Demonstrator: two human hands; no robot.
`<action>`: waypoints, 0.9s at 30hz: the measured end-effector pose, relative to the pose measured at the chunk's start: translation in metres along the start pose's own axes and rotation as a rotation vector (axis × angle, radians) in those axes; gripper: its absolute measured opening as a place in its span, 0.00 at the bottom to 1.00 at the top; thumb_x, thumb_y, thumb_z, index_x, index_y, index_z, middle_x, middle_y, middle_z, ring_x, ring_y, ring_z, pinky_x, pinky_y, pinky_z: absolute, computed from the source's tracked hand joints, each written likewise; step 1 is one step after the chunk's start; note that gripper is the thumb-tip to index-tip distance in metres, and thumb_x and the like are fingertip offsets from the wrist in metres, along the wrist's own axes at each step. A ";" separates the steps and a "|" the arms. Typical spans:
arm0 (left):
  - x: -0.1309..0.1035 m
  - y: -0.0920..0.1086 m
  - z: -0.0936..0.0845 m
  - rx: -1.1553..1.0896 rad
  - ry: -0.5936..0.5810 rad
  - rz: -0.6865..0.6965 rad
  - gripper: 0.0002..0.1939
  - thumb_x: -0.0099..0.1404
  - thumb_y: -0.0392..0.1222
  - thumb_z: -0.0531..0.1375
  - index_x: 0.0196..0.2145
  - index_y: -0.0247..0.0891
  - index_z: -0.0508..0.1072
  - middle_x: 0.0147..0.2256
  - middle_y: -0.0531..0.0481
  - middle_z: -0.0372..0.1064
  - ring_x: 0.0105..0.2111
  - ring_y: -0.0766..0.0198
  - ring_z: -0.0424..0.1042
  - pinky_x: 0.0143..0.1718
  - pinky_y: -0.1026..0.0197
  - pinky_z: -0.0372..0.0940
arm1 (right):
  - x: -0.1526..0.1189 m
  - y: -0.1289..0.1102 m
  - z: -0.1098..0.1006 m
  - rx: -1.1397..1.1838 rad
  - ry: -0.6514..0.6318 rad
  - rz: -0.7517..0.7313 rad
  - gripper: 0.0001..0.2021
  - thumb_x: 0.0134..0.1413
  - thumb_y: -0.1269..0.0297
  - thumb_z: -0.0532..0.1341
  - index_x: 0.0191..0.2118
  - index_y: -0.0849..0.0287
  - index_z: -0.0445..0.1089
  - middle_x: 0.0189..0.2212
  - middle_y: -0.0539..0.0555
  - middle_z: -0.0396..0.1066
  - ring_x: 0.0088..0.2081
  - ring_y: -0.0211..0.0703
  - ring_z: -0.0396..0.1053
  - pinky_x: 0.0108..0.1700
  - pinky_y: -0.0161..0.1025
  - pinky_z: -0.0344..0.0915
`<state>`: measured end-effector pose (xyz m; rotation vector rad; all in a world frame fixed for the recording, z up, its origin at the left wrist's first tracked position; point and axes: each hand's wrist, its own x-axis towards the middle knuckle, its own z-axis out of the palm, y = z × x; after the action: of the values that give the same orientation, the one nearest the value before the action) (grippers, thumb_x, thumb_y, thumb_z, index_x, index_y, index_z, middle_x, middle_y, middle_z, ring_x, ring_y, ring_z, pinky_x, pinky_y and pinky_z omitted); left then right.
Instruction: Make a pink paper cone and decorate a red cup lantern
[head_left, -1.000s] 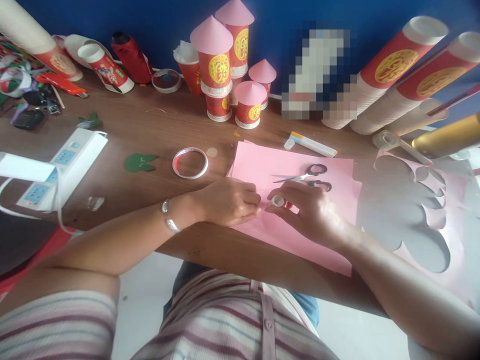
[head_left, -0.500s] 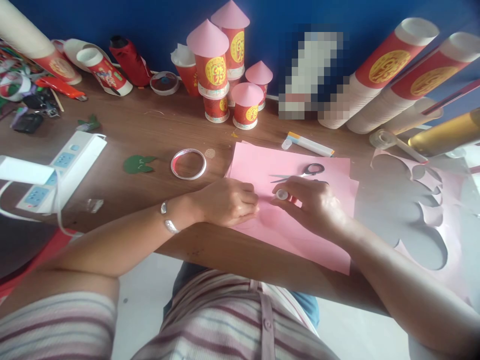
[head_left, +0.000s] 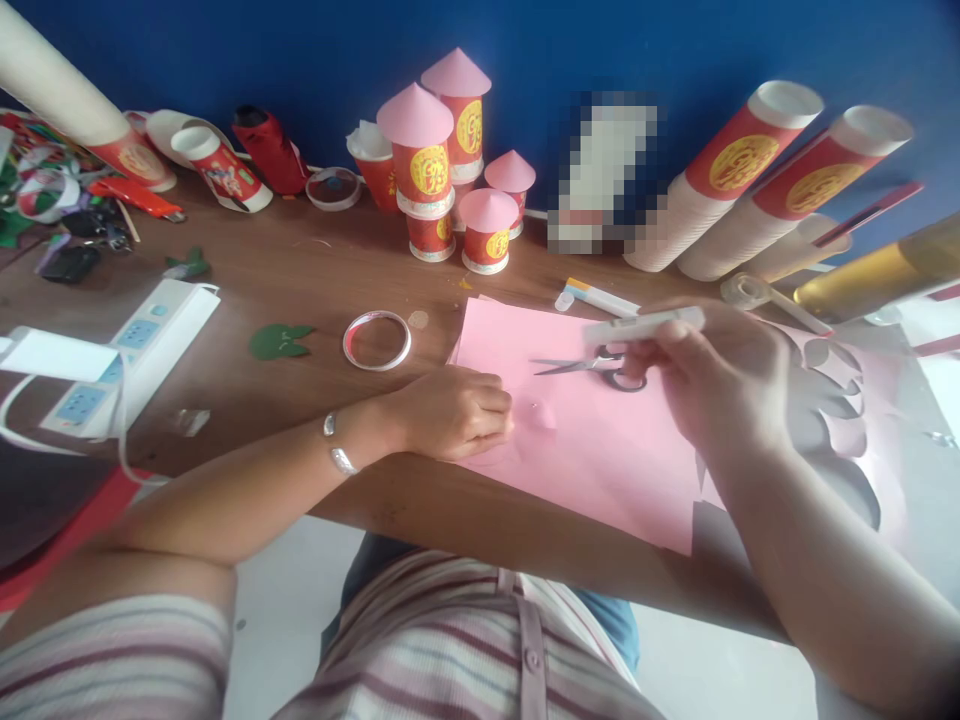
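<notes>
Pink paper sheets (head_left: 600, 470) lie stacked near the table's front edge. My left hand (head_left: 461, 412) rests with curled fingers on their left edge; what its fingers hold, if anything, is hidden. My right hand (head_left: 720, 370), slightly blurred, is raised over the right side of the sheets. Its fingers grip a white tube-like stick (head_left: 645, 325), tilted and pointing left. Below that stick, scissors (head_left: 562, 367) with dark handles lie on the paper, blades toward the left. A small pale spot (head_left: 535, 406) shows on the paper between my hands.
A tape roll (head_left: 377, 340) and a green paper cutout (head_left: 279, 341) lie left of the sheets. Behind stand red cups with pink cone tops (head_left: 415, 118) and stacked cups (head_left: 731, 165). A power strip (head_left: 131, 355) is at left; pink scraps (head_left: 862, 440) at right.
My right hand has moved right and up, lifting the white stick off the paper's middle. My left hand has stayed in place. The camera view has shifted slightly.
</notes>
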<state>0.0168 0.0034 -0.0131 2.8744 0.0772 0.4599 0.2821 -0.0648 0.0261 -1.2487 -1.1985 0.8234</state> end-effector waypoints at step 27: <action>0.059 -0.008 0.005 -0.202 0.494 -0.377 0.04 0.66 0.38 0.66 0.39 0.36 0.76 0.36 0.49 0.78 0.35 0.65 0.76 0.38 0.61 0.70 | -0.005 0.047 0.010 0.045 -0.224 0.181 0.21 0.61 0.46 0.64 0.46 0.59 0.79 0.21 0.47 0.66 0.24 0.37 0.64 0.30 0.38 0.66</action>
<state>0.0740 0.0155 -0.0019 2.4077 0.6027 1.0136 0.2784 -0.0586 -0.0214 -1.2654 -1.2482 1.1417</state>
